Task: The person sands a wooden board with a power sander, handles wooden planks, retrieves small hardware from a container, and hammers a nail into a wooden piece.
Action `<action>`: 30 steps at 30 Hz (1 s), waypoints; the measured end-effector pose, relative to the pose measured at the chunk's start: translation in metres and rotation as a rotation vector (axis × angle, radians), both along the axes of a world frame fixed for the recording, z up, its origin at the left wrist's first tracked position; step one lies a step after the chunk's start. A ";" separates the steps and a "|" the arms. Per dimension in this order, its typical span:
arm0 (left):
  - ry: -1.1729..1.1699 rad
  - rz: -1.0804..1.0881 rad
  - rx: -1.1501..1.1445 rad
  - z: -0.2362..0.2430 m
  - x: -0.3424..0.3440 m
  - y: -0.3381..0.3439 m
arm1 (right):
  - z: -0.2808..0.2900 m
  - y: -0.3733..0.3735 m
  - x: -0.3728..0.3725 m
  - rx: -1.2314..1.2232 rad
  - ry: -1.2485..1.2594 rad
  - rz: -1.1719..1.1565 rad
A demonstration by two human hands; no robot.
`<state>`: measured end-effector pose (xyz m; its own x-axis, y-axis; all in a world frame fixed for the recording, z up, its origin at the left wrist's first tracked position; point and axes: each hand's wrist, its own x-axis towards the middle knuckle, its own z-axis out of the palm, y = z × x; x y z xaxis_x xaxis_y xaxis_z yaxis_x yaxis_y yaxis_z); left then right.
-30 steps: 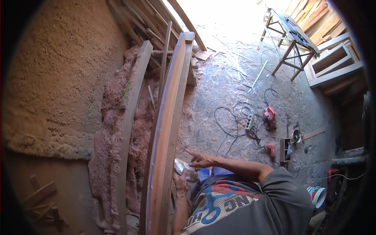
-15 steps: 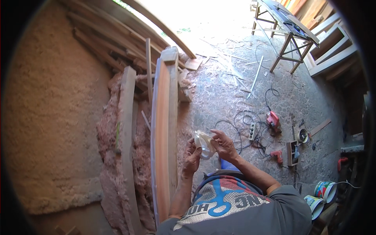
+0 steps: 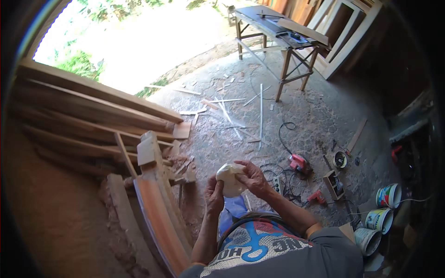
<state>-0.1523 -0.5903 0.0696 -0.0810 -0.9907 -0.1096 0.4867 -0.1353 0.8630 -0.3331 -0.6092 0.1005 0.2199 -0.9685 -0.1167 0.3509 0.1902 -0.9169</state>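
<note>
In front of my chest I hold a thin, creased, whitish bag (image 3: pixel 231 184) that looks like plastic, rounded along its lower edge. My left hand (image 3: pixel 214 193) pinches its left side between thumb and fingers. At its upper right, my right hand (image 3: pixel 254 180) grips it with the thumb on the near face and the fingers curled behind. Whether anything lies inside the bag I cannot tell. Both forearms are raised from below, and the bag hangs above my blue-clad leg (image 3: pixel 232 211).
Beside my left arm stands a long wooden beam (image 3: pixel 162 213), with stacked boards (image 3: pixel 92 111) beyond. On the floor at right lie a red power planer (image 3: pixel 299 163), a red drill (image 3: pixel 317 197), cables, a power strip (image 3: pixel 276 185) and a wooden toolbox (image 3: pixel 332 183). Buckets (image 3: pixel 379 219) and a trestle table (image 3: pixel 278 28) stand farther right.
My view has swung, bringing more of the bright doorway and the trestle table into sight. The bag, still in both hands, shows a fuller, rounder, more opaque face.
</note>
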 end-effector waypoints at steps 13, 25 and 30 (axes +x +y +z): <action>-0.336 -0.301 -0.103 -0.050 -0.070 -0.357 | -0.023 -0.292 -0.088 0.057 0.129 -0.499; -0.508 -0.201 0.163 -0.074 -0.089 -0.524 | -0.001 -0.632 -0.382 -0.225 0.378 -0.726; -0.502 0.124 0.364 -0.088 -0.137 -0.538 | 0.017 -0.789 -0.486 -0.308 0.620 -0.635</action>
